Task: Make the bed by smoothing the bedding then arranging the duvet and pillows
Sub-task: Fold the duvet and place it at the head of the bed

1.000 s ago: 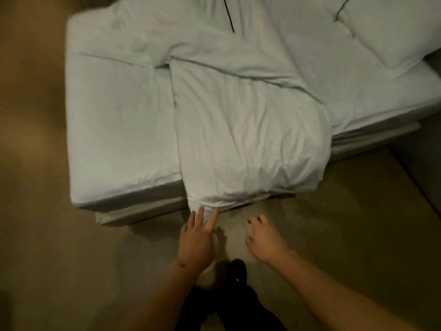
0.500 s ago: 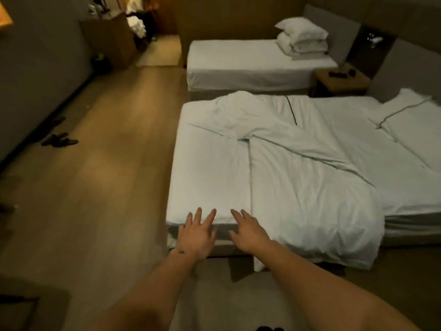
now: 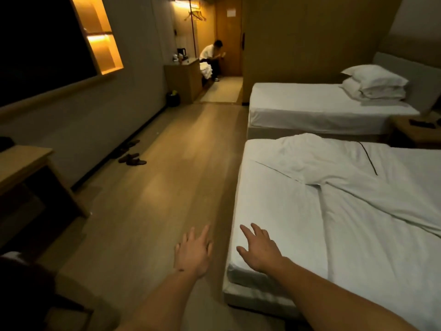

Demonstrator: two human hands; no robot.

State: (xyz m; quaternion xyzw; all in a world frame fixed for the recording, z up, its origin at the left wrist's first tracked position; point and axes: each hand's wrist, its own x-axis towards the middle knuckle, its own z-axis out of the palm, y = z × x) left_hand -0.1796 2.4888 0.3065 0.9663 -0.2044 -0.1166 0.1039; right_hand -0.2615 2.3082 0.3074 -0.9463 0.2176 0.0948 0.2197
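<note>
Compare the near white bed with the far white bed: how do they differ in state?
The near white bed carries a crumpled white duvet lying askew; the far white bed shows a smooth, bare sheet. The far bed has stacked white pillows at its head; no pillows show on the near bed. Both have white linen.

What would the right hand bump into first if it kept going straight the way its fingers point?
Probably the bare white sheet of the near bed. The right hand is open over the bed's corner, fingers pointing up along the mattress. Farther on lies the rumpled duvet. How high the hand floats is unclear.
</note>
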